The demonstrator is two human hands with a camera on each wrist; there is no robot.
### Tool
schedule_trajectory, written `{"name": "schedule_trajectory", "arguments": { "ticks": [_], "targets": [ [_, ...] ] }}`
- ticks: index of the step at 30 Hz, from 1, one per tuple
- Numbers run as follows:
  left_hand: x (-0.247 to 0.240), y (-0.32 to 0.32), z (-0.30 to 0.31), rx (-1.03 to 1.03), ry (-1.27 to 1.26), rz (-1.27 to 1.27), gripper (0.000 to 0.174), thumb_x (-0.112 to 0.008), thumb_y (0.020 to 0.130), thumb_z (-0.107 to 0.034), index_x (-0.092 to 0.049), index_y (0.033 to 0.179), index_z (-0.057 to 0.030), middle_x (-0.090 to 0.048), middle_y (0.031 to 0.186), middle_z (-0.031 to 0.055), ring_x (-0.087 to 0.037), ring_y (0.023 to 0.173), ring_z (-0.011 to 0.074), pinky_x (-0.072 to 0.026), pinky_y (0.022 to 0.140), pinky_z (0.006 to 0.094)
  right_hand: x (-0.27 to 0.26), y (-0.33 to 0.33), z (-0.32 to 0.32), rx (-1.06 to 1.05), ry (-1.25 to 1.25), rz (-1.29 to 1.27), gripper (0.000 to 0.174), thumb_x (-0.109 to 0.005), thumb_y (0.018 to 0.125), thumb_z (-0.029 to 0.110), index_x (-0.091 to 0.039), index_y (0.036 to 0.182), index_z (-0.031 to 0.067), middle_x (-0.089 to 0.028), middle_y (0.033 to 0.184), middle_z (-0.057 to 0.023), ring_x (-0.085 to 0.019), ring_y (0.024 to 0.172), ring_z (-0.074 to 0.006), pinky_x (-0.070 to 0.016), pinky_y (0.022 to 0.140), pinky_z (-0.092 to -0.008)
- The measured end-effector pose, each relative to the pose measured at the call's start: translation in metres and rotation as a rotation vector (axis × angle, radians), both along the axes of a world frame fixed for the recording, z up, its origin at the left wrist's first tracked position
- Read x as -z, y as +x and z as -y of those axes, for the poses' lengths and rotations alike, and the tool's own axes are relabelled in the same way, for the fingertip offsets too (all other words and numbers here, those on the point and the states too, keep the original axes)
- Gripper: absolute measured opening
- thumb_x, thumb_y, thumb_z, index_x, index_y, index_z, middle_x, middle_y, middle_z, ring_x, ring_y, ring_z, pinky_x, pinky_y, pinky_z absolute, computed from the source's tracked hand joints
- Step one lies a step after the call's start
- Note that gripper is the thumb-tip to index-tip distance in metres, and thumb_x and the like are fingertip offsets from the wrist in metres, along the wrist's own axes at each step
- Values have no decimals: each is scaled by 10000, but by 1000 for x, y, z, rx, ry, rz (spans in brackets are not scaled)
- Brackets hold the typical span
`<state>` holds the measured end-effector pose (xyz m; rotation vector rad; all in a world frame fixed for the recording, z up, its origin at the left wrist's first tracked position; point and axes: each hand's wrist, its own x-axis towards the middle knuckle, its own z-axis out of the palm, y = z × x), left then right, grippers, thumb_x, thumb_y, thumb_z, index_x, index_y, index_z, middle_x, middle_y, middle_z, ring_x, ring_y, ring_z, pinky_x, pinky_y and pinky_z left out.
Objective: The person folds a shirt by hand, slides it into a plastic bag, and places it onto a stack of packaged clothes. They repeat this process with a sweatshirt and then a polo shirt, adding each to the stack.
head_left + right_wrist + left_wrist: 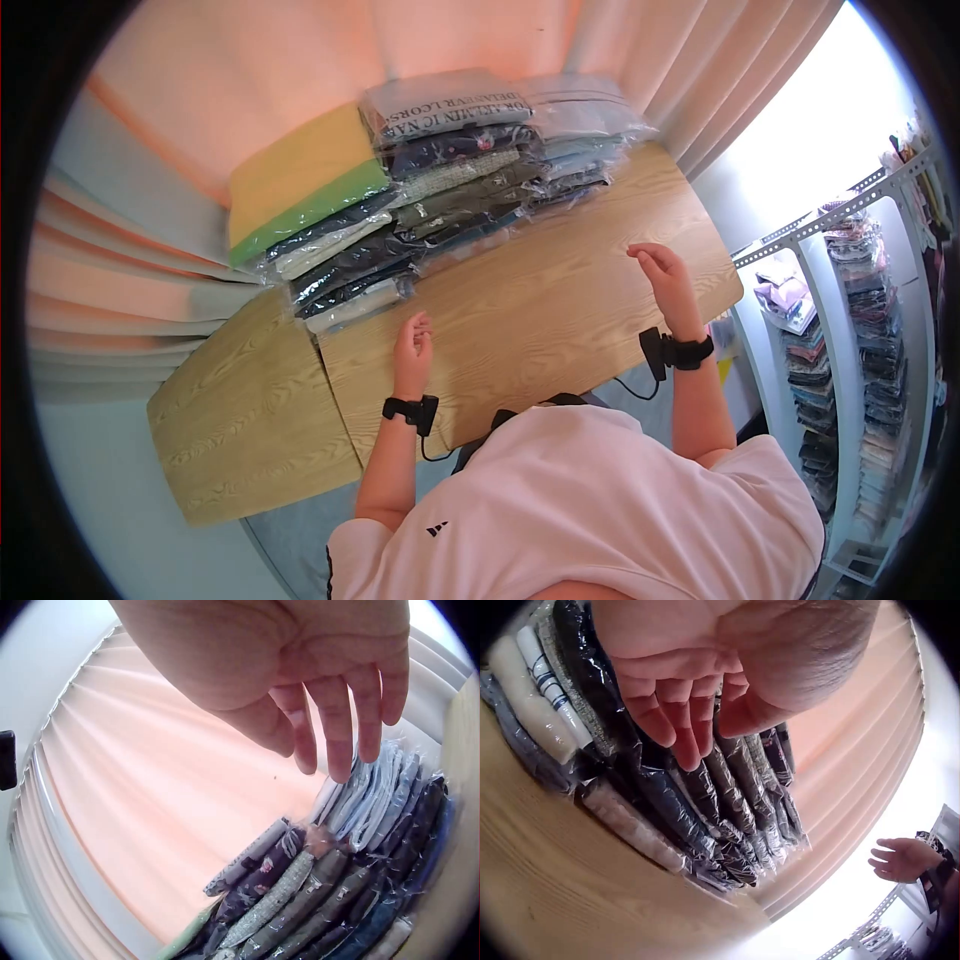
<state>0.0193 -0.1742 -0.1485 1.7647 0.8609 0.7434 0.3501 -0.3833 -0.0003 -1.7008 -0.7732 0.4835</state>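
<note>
Both hands hover over the wooden table with nothing in them. The left hand [413,350] is near the front left of the stacks, its fingers loosely bent in the left wrist view. Farther right, the right hand [664,278] is held above the bare wood, fingers relaxed and hanging in the right wrist view. Beyond the hands lie piles of folded clothes in clear plastic bags [470,190]. On top sit a yellow and green package [305,185], a grey bag with printed letters [445,103] and a pale bagged garment [575,105].
The wooden table [520,300] has a seam left of the left hand. Peach curtains [250,60] hang behind the stacks. At the right stands a white metal rack [850,300] filled with bagged clothes. Each wrist wears a black strap camera [690,352] with a cable.
</note>
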Motion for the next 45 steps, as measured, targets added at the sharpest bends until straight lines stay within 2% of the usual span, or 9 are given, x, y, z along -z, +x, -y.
{"name": "schedule_trajectory", "arguments": {
  "ticks": [11,13,20,26,30,33,37,42,45],
  "targets": [
    [39,-34,6,-27,-207,12,299,-423,914,-10,-480,1208,-24,-599,989,106,-585,838,147,-459,765,264,-17,-14,-5,30,-46,29,208,-534,921,142,-619,1029,-15,-649,977,-50,-577,938,-117,-424,853,-241],
    [40,-37,12,-34,-206,-14,298,-417,919,-15,-481,1210,-23,-601,982,103,-584,839,145,-459,761,263,-25,-11,-6,16,-78,-11,256,-503,933,170,-590,1085,-16,-636,1034,-77,-558,1019,-137,-391,915,-262],
    [46,-19,42,-119,-255,17,311,-429,908,-1,-480,1215,-20,-603,969,102,-579,814,139,-459,756,256,-44,30,-7,4,9,-89,337,-483,947,221,-528,1188,-11,-611,1102,-100,-555,1065,-165,-381,955,-283],
    [52,57,74,-145,-195,-36,303,-437,904,5,-477,1204,-4,-606,950,102,-586,816,143,-469,750,259,-33,120,11,-23,168,-225,331,-526,933,207,-542,1164,-30,-619,1087,-111,-568,1052,-178,-392,952,-286],
    [64,140,101,-104,-160,-10,296,-452,902,0,-478,1197,-1,-615,940,101,-600,818,150,-478,750,264,-9,208,27,-19,125,-347,381,-502,942,280,-514,1201,1,-599,1130,-108,-545,1097,-184,-390,953,-306],
    [46,213,119,-52,-147,-142,302,-463,898,0,-475,1200,-8,-617,953,98,-604,815,151,-480,761,263,14,261,33,-27,129,-500,435,-496,939,343,-489,1233,23,-582,1162,-109,-533,1117,-192,-389,947,-315],
    [26,288,131,47,-180,-107,311,-472,894,-4,-469,1205,-16,-616,959,94,-600,851,150,-474,778,265,39,312,29,-118,124,-644,567,-512,911,449,-428,1291,38,-529,1232,-125,-499,1156,-221,-373,960,-342],
    [11,330,120,0,-171,-86,322,-476,887,-1,-465,1208,-24,-611,985,92,-587,901,153,-462,807,270,79,355,-15,-247,61,-794,684,-528,877,519,-357,1344,50,-444,1319,-153,-442,1214,-258,-337,1000,-399],
    [17,338,111,-78,-215,-25,353,-481,886,-8,-467,1234,-65,-618,1004,81,-585,896,143,-454,802,253,95,362,-43,-269,-14,-864,622,-495,898,512,-383,1338,86,-455,1321,-137,-435,1228,-266,-333,1006,-411]
  ]
}}
